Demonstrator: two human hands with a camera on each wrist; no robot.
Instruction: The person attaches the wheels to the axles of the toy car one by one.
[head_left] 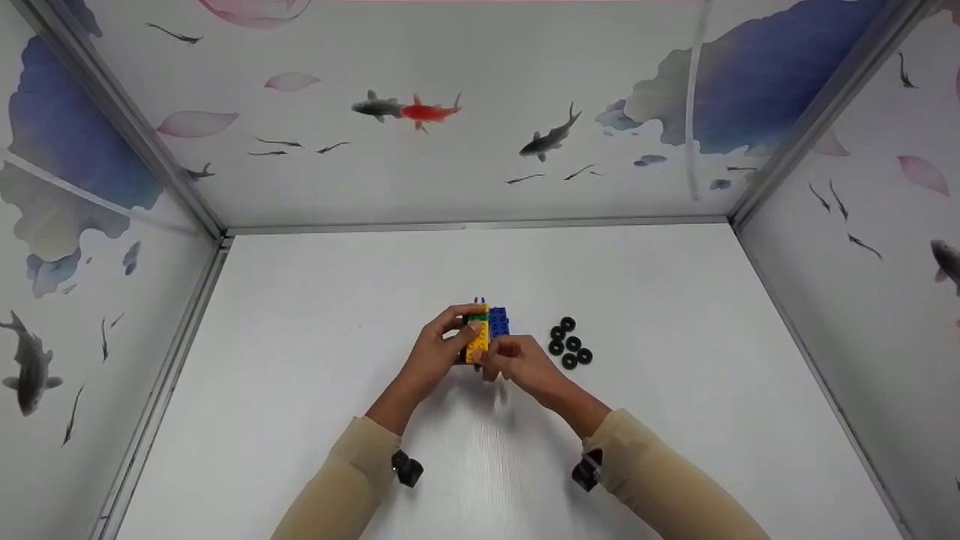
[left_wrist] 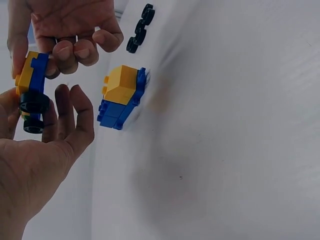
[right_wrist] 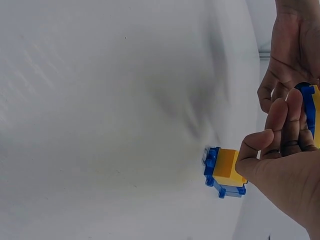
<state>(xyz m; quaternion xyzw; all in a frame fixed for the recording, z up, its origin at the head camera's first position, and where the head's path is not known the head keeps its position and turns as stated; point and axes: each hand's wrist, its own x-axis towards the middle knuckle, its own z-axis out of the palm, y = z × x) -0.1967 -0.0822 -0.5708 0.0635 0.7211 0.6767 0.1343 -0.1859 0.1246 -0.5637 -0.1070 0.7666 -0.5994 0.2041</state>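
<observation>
Both hands hold a toy car built of bricks (head_left: 478,345), yellow and green on top. In the left wrist view its blue base (left_wrist: 38,75) shows, with black wheels (left_wrist: 34,103) along one side. The left hand (head_left: 435,349) grips the car from the left, fingers and thumb curled round it. At the car's near end, the right hand (head_left: 525,364) pinches it between thumb and fingers. A second brick build, blue with a sloped yellow brick (left_wrist: 121,85), stands on the table just beyond the right hand; part of it is hidden in the head view.
Several loose black wheels (head_left: 573,343) lie clustered to the right of the hands. The white tabletop (head_left: 315,300) meets printed panels at the back, left (head_left: 67,262) and right. A camera is strapped to each wrist.
</observation>
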